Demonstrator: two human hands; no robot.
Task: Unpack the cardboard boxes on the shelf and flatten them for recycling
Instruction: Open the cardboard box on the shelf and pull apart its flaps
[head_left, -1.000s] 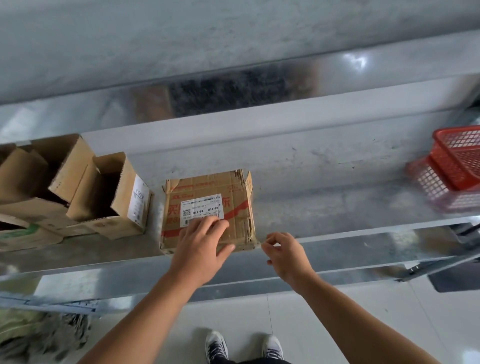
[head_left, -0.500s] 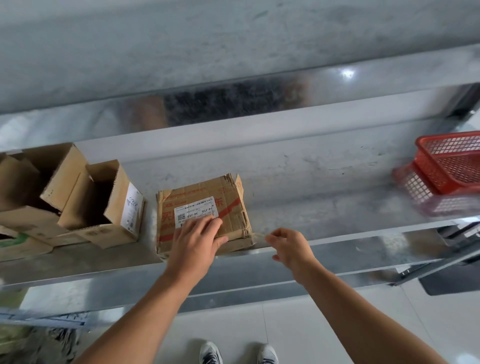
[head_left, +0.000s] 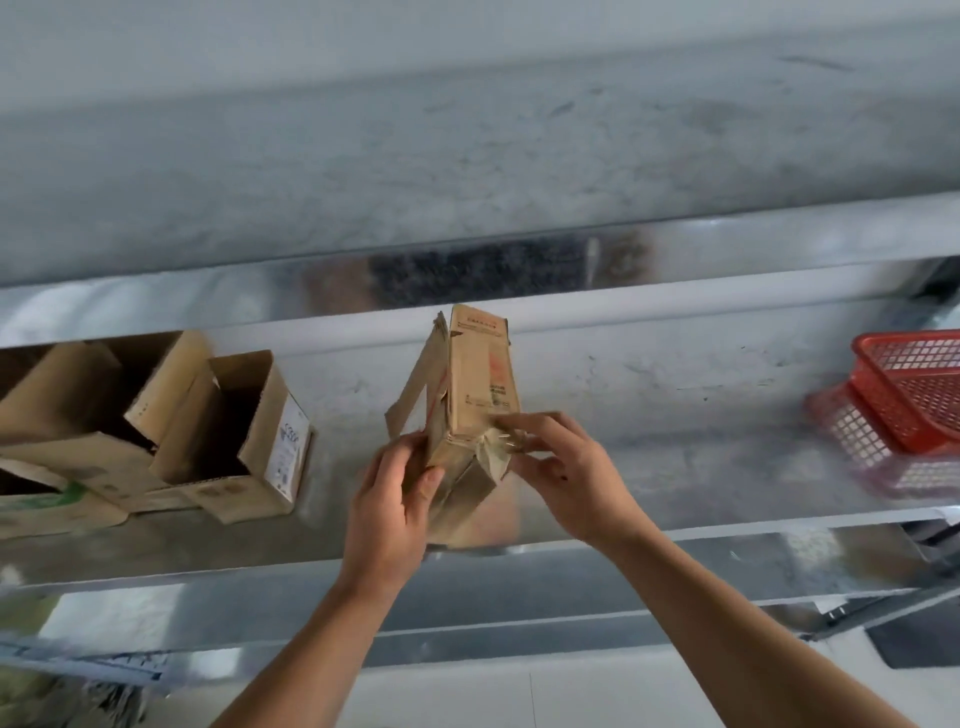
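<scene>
Grey wall (head_left: 467, 130), pale tiled floor (head_left: 467, 699)

Brown cardboard box (head_left: 475, 395) with red print; red mesh basket (head_left: 914, 389).

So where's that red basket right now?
In the head view, the red basket sits at the far right of the metal shelf, well right of the cardboard box the person holds.

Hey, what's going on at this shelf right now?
A person has a small cardboard box tipped on end at the metal shelf. The left hand grips its lower edge; the right hand pinches its crumpled near corner. It is not flattened yet. To the left sit opened boxes, to the right red baskets.
</scene>
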